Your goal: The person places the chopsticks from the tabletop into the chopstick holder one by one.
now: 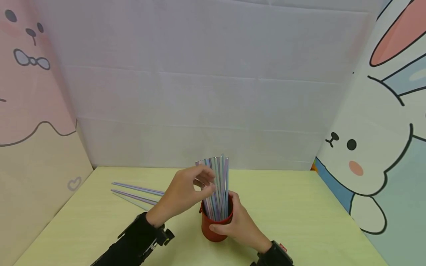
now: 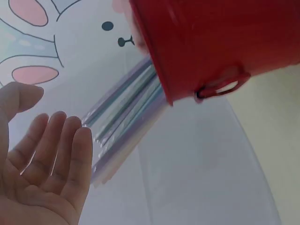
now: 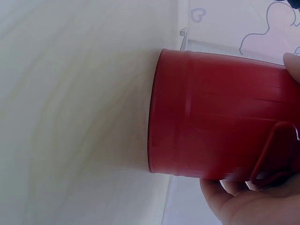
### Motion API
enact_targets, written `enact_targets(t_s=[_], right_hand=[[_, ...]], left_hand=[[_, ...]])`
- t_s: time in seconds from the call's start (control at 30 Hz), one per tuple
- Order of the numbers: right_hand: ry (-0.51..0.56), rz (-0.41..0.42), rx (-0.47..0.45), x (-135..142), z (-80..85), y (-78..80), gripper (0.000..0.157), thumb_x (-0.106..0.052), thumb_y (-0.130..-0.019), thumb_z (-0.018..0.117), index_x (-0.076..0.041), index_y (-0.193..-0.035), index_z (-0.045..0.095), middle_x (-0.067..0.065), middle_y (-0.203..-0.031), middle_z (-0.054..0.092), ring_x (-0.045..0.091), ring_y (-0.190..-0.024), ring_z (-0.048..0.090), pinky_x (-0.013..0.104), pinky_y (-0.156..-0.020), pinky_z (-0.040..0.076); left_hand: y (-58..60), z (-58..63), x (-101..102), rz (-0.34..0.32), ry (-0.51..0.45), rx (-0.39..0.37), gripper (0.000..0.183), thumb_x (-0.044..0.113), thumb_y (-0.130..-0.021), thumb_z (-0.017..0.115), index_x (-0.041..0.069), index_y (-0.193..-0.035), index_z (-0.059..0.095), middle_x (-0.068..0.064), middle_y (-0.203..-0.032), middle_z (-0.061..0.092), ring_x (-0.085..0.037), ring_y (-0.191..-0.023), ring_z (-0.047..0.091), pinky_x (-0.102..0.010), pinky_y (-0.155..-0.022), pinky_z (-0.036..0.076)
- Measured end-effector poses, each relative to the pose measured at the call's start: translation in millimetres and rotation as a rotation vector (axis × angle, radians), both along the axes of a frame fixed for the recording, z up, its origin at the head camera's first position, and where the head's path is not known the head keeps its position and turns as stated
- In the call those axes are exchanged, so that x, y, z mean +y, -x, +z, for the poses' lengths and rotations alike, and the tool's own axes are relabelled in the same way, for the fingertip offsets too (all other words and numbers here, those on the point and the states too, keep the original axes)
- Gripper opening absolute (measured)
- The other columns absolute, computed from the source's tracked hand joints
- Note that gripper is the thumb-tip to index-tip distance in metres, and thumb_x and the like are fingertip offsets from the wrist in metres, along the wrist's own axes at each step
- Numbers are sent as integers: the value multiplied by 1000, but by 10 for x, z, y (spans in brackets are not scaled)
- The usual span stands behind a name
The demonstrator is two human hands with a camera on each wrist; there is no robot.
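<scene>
A red bucket (image 1: 213, 233) with small side loops stands on the table, holding a bundle of thin pastel straws (image 1: 221, 184) that lean together above its rim. My right hand (image 1: 242, 221) grips the bucket from the right side, thumb in front and fingers around the far side. In the right wrist view the fingers (image 3: 220, 199) lie along the bucket's wall (image 3: 211, 112). Beside the straws' upper part is my left hand (image 1: 188, 188), loosely bent and holding nothing. Its palm (image 2: 42, 197) faces the straws (image 2: 126, 112) in the left wrist view, thumb apart from the fingers.
Several loose straws (image 1: 138, 187) lie on the pale yellow table (image 1: 293, 207), left of the bucket and partly behind the left forearm. A white back wall (image 1: 206, 92) rises behind the table. Cartoon-printed panels (image 1: 362, 173) flank it.
</scene>
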State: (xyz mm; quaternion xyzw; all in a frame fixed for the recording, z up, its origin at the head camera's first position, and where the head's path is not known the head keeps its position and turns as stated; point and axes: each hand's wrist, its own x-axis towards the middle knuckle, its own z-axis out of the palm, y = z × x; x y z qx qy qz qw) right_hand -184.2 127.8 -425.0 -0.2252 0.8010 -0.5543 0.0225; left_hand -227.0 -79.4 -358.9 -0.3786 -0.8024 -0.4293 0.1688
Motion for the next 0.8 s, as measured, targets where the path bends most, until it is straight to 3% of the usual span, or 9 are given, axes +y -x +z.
enact_targets(t_s=[0.2, 0.4, 0.63, 0.8], right_hand=[[-16, -19, -5, -2, 3, -6, 90, -22, -74, 83, -9, -139, 23, 6, -130, 46, 23, -113, 51, 46, -96, 45], [-29, -44, -7, -7, 25, -25, 92, -20, -72, 84, -8, -140, 22, 7, -131, 45, 25, -114, 50, 49, -97, 43], [-44, -47, 0, -18, 18, -25, 92, -21, -72, 84, -8, -140, 23, 6, -131, 45, 23, -114, 49, 47, -96, 44], [-39, -45, -7, -18, 27, -26, 92, -21, -72, 85, -8, -139, 23, 6, -131, 46, 22, -114, 50, 46, -96, 44]], left_hand=[[6, 91, -361, 72, 59, 112, 25, 26, -85, 71, 23, -108, 62, 12, -106, 61, -5, -98, 55, -30, -83, 51], [30, 84, -647, 161, 173, 155, 34, 36, -83, 72, 35, -114, 57, 21, -115, 54, -4, -109, 48, -36, -88, 47], [92, -111, -966, 243, 341, 228, 39, 34, -77, 76, 36, -111, 56, 20, -115, 51, -5, -109, 47, -34, -82, 50], [127, -284, -1167, 257, 438, 264, 37, 30, -74, 78, 33, -106, 58, 14, -114, 54, -9, -106, 50, -33, -75, 51]])
